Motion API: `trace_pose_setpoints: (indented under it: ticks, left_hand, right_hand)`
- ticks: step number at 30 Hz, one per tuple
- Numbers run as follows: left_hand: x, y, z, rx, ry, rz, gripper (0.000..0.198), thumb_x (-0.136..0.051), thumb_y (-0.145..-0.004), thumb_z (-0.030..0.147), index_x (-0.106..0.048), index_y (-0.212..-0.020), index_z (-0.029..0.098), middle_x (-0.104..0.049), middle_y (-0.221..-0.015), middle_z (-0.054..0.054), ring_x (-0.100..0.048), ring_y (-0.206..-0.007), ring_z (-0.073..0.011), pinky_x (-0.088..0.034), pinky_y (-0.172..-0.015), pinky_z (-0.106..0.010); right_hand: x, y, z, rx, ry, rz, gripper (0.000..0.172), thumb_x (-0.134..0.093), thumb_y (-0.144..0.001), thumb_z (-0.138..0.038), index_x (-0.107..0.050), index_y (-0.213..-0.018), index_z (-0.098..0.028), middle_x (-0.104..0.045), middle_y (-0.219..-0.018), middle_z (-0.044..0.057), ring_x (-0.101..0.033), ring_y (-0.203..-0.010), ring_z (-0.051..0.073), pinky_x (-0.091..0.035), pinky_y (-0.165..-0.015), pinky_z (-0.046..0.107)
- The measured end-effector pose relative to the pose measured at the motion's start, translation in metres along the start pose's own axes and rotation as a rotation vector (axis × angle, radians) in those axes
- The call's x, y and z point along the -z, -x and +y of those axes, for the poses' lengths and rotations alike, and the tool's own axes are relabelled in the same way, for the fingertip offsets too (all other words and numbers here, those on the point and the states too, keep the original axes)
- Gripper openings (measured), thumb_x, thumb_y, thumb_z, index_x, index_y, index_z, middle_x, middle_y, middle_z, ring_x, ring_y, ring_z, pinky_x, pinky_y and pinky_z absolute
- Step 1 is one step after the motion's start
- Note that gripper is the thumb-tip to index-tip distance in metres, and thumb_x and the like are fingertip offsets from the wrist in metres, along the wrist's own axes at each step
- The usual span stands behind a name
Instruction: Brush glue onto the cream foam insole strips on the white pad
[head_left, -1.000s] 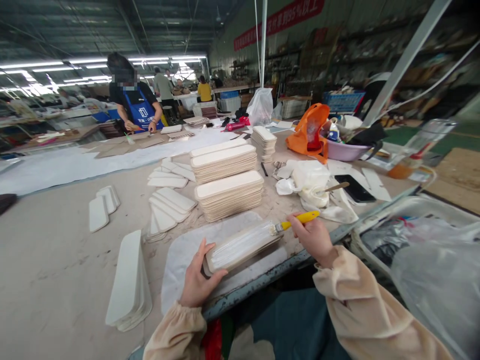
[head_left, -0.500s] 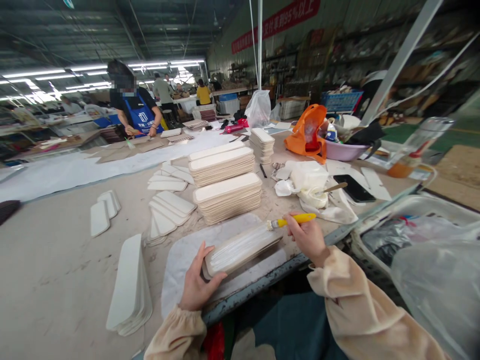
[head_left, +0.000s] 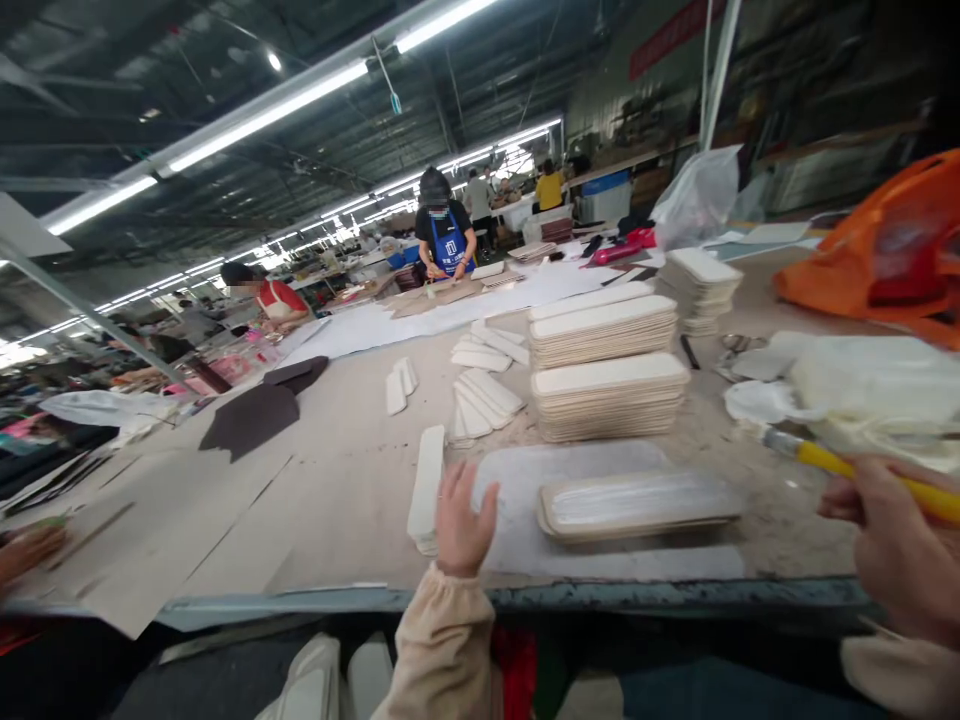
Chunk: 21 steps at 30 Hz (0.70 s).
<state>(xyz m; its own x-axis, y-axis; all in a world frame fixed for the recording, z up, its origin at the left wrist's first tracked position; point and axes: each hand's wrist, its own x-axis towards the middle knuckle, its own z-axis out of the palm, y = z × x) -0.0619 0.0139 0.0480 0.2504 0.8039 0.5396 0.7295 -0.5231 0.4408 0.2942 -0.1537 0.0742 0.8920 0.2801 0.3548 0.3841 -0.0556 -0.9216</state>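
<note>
1. The right hand has its fingers closed around a yellow-handled paintbrush with a metal collar; its bristle end points left, just beside crumpled white plastic sheeting.
2. The left hand is empty, its fingers spread wide and raised, at the right side of a low pile of long white round-cornered strips; whether it touches them I cannot tell.
3. Between the 2 hands, apart from both, a flat stack of cream strips with a glossy white smear on top lies on a white paper sheet near the front edge of the grey-beige tabletop.
4. Just behind it stands a tall, neat stack of cream strips with tan edges, with more such stacks at its back; fanned white strips lie to its left.
5. Farther right is a bright orange bag, partly cut off.
6. Across the tabletop, a co-worker in a blue apron stands with both hands low; at the far left edge another person's hand shows.
</note>
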Motion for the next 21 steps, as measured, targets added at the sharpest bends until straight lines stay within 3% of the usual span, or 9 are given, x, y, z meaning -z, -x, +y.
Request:
trace_pose_setpoints:
  ticks: [2, 4, 7, 9, 16, 21]
  left_hand:
    - [0.023, -0.013, -0.019, 0.102, -0.258, -0.090, 0.051, -0.048, -0.084, 0.049, -0.057, -0.119, 0.012, -0.056, -0.126, -0.022, -0.047, -0.123, -0.0350, -0.037, -0.101, -0.053]
    - [0.039, -0.025, -0.038, 0.232, -0.449, -0.305, 0.057, -0.043, -0.084, 0.051, -0.058, -0.116, 0.006, -0.061, -0.115, -0.026, -0.056, -0.111, -0.0377, -0.042, -0.092, -0.052]
    - [0.046, -0.035, -0.059, 0.376, -0.527, -0.613, 0.056, -0.035, -0.084, 0.052, -0.062, -0.108, 0.009, -0.067, -0.103, -0.023, -0.062, -0.101, -0.0371, -0.045, -0.084, -0.048]
    - [0.045, -0.035, -0.067, 0.376, -0.541, -0.702, 0.054, -0.031, -0.085, 0.049, -0.064, -0.103, 0.011, -0.068, -0.103, -0.022, -0.062, -0.103, -0.0362, -0.044, -0.084, -0.046]
    - [0.042, -0.027, -0.070, 0.372, -0.583, -0.640, 0.059, -0.031, -0.086, 0.046, -0.053, -0.125, 0.009, -0.057, -0.127, -0.020, -0.055, -0.115, -0.0321, -0.041, -0.092, -0.043]
    - [0.041, -0.020, -0.070, 0.325, -0.645, -0.450, 0.055, -0.038, -0.084, 0.045, -0.051, -0.127, 0.015, -0.054, -0.125, -0.017, -0.056, -0.112, -0.0323, -0.043, -0.090, -0.042]
  right_hand:
    - [0.003, 0.003, -0.007, 0.031, -0.073, -0.032, 0.045, -0.058, -0.071, -0.068, -0.057, -0.068, -0.023, -0.055, -0.061, 0.008, -0.054, -0.052, 0.017, -0.047, -0.055, 0.037]
    - [0.005, 0.006, -0.010, 0.018, -0.126, -0.072, 0.044, -0.059, -0.072, -0.066, -0.059, -0.075, -0.022, -0.055, -0.061, 0.006, -0.052, -0.052, 0.017, -0.047, -0.054, 0.037]
    - [0.005, 0.008, -0.005, -0.017, -0.189, -0.118, 0.040, -0.060, -0.077, -0.058, -0.060, -0.090, -0.021, -0.055, -0.064, 0.004, -0.053, -0.055, 0.018, -0.048, -0.055, 0.037]
    - [0.006, 0.008, 0.000, -0.029, -0.213, -0.122, 0.039, -0.059, -0.078, -0.056, -0.061, -0.092, -0.020, -0.056, -0.066, 0.004, -0.053, -0.057, 0.019, -0.048, -0.055, 0.037]
    - [0.012, 0.008, -0.001, -0.026, -0.223, -0.106, 0.036, -0.059, -0.080, -0.053, -0.061, -0.091, -0.019, -0.056, -0.064, 0.004, -0.053, -0.055, 0.018, -0.049, -0.054, 0.033]
    - [0.012, 0.006, 0.005, -0.001, -0.248, -0.103, 0.037, -0.058, -0.081, -0.053, -0.061, -0.091, -0.018, -0.056, -0.066, 0.003, -0.054, -0.056, 0.016, -0.049, -0.053, 0.032]
